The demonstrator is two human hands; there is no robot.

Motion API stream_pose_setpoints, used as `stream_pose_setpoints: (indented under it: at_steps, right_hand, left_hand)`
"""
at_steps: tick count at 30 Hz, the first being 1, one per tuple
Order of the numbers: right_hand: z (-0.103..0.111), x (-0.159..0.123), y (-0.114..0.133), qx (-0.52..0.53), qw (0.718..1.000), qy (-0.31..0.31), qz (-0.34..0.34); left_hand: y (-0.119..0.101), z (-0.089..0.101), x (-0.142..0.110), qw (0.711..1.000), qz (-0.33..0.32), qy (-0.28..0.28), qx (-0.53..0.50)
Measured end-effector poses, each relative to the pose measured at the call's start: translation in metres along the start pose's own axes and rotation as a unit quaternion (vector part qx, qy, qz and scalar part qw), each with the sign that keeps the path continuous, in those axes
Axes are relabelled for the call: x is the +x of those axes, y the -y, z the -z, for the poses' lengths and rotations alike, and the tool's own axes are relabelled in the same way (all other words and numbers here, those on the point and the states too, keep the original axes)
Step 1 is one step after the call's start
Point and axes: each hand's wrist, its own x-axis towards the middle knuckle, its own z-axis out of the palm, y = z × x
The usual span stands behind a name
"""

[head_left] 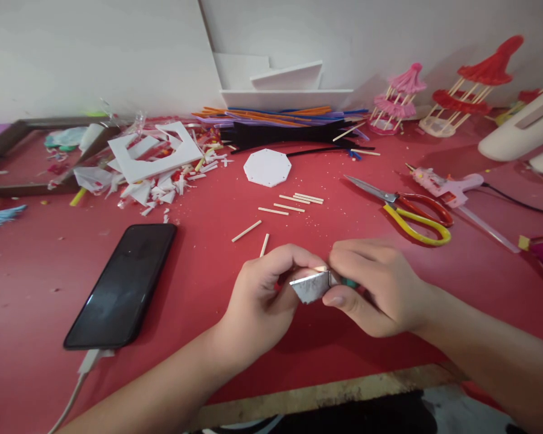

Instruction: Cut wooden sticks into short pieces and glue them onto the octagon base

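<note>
A light-looking stick [319, 269] is pinched by the left fingers [294, 255]; the stiff knife [310, 289], best held by its handle [350, 282], is gripped by the right fingers [355, 264].

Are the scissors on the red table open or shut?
Shut: the scissors lie with their blades together, tapering to a single point, with no gap showing between them.

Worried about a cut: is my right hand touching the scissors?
Apart. The head view shows red tabletop between the right hand and the nearest handle of the scissors.
</note>
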Motion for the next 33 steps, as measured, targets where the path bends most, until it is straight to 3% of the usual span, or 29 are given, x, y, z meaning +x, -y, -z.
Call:
stream_pose_setpoints:
  at_steps: [33]
  right_hand:
    - [0.0, -0.0009, 0.0006, 0.024, 1.0, 0.016, -0.012]
  left_hand:
    - [-0.0043, -0.0008, 0.0026, 1.0, -0.02, 0.0, 0.021]
